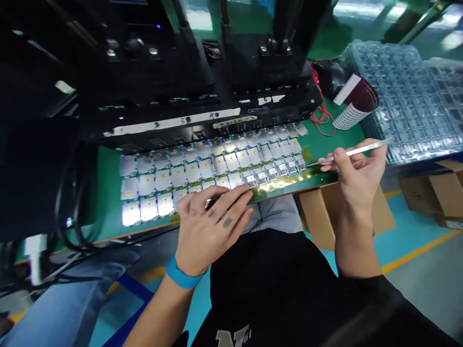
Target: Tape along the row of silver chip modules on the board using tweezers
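My right hand [358, 168] is closed around a pair of metal tweezers [361, 149]. The tweezers' tip points left, close to the right end of the front row of small circuit boards [291, 165]. Most boards in the three rows carry silvery square covers with a yellow dot; several at the right of the front row show dark chips and white labels. My left hand [213, 217], with a blue wristband, lies palm down with fingers stretched over the front row. Its fingertips rest near the bench edge, covering part of that row.
Black machine fixtures [173, 115] with tape labels stand behind the boards. Stacked clear plastic trays [401, 96], a curled perforated strip [358, 108] and a red wire [321, 115] are at the right. Below are cardboard boxes [318, 217]; black cables [77, 212] hang at the left.
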{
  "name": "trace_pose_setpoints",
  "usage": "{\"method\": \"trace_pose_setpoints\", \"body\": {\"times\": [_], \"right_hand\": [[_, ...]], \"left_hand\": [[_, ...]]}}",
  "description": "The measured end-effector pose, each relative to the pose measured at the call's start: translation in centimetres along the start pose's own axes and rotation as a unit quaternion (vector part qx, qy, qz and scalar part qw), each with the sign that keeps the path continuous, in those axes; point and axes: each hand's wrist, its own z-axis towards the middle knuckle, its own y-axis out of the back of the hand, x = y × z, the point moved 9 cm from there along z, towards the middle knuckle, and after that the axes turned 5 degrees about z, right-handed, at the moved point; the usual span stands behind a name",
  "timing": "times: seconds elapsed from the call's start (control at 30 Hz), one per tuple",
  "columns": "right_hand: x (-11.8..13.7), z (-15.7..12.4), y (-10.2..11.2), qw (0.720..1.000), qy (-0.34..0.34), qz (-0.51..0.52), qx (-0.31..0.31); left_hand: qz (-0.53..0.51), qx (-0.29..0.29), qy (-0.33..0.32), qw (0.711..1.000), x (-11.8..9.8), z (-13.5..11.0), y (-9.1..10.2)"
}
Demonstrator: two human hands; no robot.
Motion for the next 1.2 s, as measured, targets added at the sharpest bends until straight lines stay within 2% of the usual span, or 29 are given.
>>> {"method": "trace_pose_setpoints", "body": {"times": [0.13, 0.4, 1.0, 1.2], "right_hand": [[-0.4, -0.2, 0.2, 1.000, -0.020, -0.012, 0.009], [-0.8, -0.4, 0.0, 0.999, -0.035, -0.016, 0.027], [-0.4, -0.7, -0.8, 0.997, 0.010, 0.005, 0.071], [-1.5, -0.9, 0.5, 0.998, 0.000, 0.048, 0.048]], "left_hand": [[-0.024, 0.024, 0.012, 0.999, -0.8, -0.1, -0.4], [-0.061, 0.043, -0.039, 0.996, -3.9, 1.7, -2.2], [-0.083, 0.047, -0.041, 0.995, -4.0, 1.9, -3.4], [-0.084, 0.043, -0.041, 0.995, -4.0, 1.5, -3.7]]}}
